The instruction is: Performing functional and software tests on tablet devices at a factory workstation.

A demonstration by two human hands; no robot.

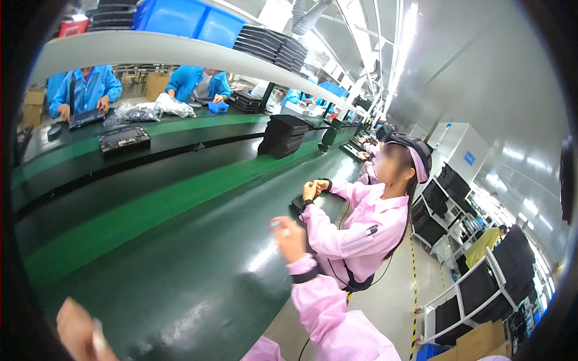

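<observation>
My right hand (289, 238), in a pink sleeve (328, 313) with a black wristband (305, 274), is raised over the dark green workbench (198, 259). Its fingers are loosely bent and somewhat blurred, pale at the tips, with nothing visible in them. At the lower left, my left hand (78, 330) is smeared by motion and partly cut off. A whitish patch shows on it, but its finger position is unclear. Beyond my right hand, a co-worker in pink (367, 228) holds both hands (316, 189) together near a black object (298, 204).
Across the bench lie an open electronic device (124, 139) and a stack of black trays (282, 136). Opposite, people in blue (90, 90) work beside plastic bags (174, 105). Overhead, a shelf (150, 55) carries blue bins (186, 21). White racks (469, 283) stand right.
</observation>
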